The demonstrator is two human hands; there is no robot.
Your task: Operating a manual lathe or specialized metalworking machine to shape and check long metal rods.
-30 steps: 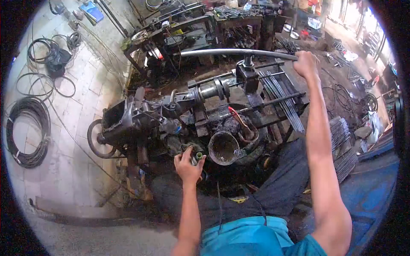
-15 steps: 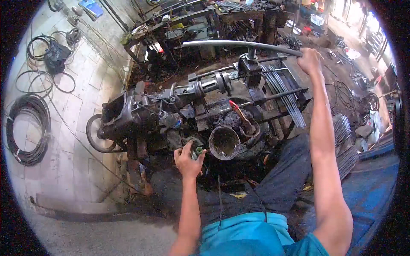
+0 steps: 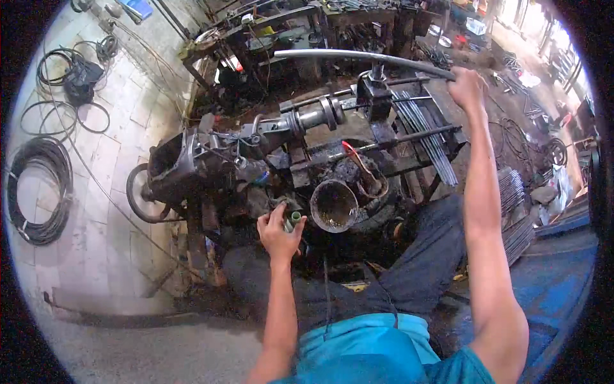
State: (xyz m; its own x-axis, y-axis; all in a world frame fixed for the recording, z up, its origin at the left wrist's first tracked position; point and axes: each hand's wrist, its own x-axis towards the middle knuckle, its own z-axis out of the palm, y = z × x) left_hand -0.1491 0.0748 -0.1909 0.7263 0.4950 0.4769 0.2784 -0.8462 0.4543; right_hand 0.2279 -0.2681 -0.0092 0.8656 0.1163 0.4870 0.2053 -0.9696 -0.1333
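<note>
My right hand (image 3: 468,89), arm stretched out, is wrapped round the dark end of a long metal bar (image 3: 358,56). The bar lies across the top of an upright screw post (image 3: 377,72) on a greasy machine (image 3: 256,141), its bright end pointing left. On the machine's near side, my left hand (image 3: 280,238) is curled about a green-ended tube (image 3: 295,217), thumb on one side and fingers on the other. Just right of that hand sits a round, dirty bowl (image 3: 334,206). Behind the bowl, a red-tipped handle (image 3: 347,147) sticks up.
Thin metal rods (image 3: 425,137) lie across the machine's right end. A wheel (image 3: 144,192) stands at its left end. Black cable coils (image 3: 38,192) lie on the pale floor at left. More rod bundles (image 3: 511,192) are beyond my right forearm. Cluttered benches (image 3: 281,25) stand behind.
The whole view has shifted slightly, so the machine sits higher. The bar's bright left end has swung a little farther away. Both hands keep their grips.
</note>
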